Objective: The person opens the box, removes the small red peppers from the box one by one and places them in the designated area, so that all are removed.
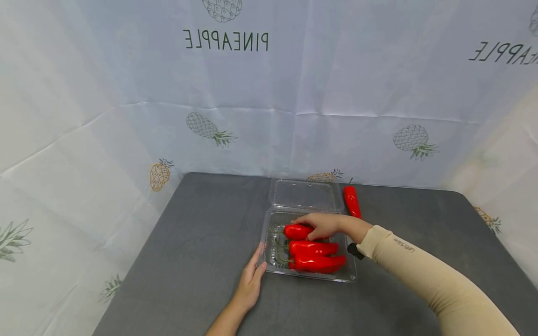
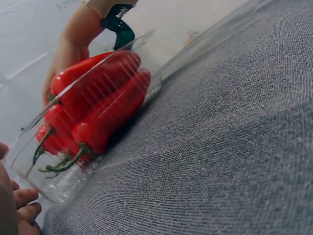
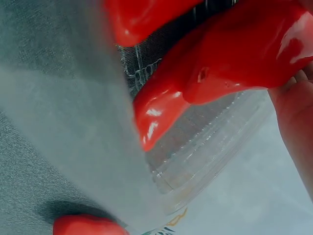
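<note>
A clear plastic clamshell box (image 1: 269, 224) lies opened out on the table, with long glossy red peppers (image 1: 317, 263) side by side in it, green stems to the left. My right hand (image 1: 321, 225) reaches in from the right and grips the rearmost red pepper (image 3: 244, 54) over the tray; its fingertips are partly hidden. My left hand (image 1: 250, 282) holds the tray's left edge near the front corner, with several fingers (image 2: 27, 203) bent beside the wall in the left wrist view. One more red pepper (image 1: 352, 200) lies outside, right of the lid.
The transparent lid (image 1: 307, 193) lies folded back behind the tray, near the table's rear edge. Grey cloth covers the table (image 1: 201, 228). A white pineapple-print curtain (image 1: 269, 140) hangs close behind it and along the sides.
</note>
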Demonstrator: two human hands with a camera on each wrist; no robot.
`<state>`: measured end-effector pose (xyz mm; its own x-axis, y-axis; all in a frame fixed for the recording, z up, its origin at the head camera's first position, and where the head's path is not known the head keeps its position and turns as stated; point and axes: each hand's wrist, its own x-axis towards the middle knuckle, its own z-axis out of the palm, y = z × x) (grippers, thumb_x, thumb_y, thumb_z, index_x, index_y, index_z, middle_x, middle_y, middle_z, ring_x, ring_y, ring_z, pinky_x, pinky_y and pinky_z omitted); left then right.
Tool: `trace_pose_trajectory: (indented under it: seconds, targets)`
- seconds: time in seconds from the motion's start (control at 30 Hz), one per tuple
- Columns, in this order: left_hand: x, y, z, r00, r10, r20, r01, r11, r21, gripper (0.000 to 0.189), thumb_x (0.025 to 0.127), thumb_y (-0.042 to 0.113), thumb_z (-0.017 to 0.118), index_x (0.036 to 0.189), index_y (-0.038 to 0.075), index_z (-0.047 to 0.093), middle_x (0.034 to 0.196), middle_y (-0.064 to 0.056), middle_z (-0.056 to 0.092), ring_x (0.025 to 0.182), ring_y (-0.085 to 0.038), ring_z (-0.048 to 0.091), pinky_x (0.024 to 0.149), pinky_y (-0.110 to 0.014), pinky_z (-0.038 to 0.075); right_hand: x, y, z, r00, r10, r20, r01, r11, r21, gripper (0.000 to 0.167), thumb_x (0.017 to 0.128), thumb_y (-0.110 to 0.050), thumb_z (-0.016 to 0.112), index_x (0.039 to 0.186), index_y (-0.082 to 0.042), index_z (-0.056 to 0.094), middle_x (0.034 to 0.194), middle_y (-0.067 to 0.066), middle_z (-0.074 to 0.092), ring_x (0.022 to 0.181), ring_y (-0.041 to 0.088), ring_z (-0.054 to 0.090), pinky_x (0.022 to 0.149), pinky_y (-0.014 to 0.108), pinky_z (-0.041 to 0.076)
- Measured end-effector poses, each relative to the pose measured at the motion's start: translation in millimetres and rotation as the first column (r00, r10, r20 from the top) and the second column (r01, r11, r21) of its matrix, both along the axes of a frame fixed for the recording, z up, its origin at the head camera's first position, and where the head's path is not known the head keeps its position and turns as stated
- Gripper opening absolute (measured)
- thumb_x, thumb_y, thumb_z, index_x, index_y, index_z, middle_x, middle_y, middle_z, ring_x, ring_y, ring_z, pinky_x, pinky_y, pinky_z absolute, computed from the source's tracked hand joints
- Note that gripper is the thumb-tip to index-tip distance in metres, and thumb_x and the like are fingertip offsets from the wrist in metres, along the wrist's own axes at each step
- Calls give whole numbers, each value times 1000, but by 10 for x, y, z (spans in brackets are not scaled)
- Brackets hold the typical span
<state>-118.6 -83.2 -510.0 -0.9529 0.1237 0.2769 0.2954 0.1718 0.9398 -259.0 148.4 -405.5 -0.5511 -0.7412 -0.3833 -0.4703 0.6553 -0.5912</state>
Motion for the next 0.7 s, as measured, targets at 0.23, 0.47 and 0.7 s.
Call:
trace_pose_trajectory:
  seconds: [0.23, 0.47, 0.7]
  targets:
    - [8, -4, -1, 1000, 3, 6, -3, 1000, -8, 49, 98, 10, 41, 145, 0, 28, 146, -22, 36, 136, -27, 29, 103, -4, 17, -2, 31, 21, 1000, -8, 6, 8, 999, -45, 53, 81, 0, 60, 132, -1, 48, 109, 4, 61, 89, 11, 53, 80, 26, 46]
    - [10, -4, -3, 1000, 13, 8, -13, 1000, -13, 49, 98, 10, 41, 145, 0, 29, 145, -21, 37, 136, -24, 30, 104, -4, 17, -9, 83, 104, 995, -60, -74, 52, 994, -100, 49, 79, -2, 65, 127, 1, 53, 105, 7, 64, 83, 12, 56, 74, 24, 50]
    - [10, 0, 4, 1000, 17, 24, -17, 999, -28, 49, 98, 11, 41, 145, 0, 29, 146, -20, 36, 135, -33, 30, 104, -5, 17, -25, 187, 101, 992, -130, -2, 128, 983, -128, 51, 81, -6, 63, 130, 1, 50, 109, 9, 62, 88, 15, 56, 75, 25, 52]
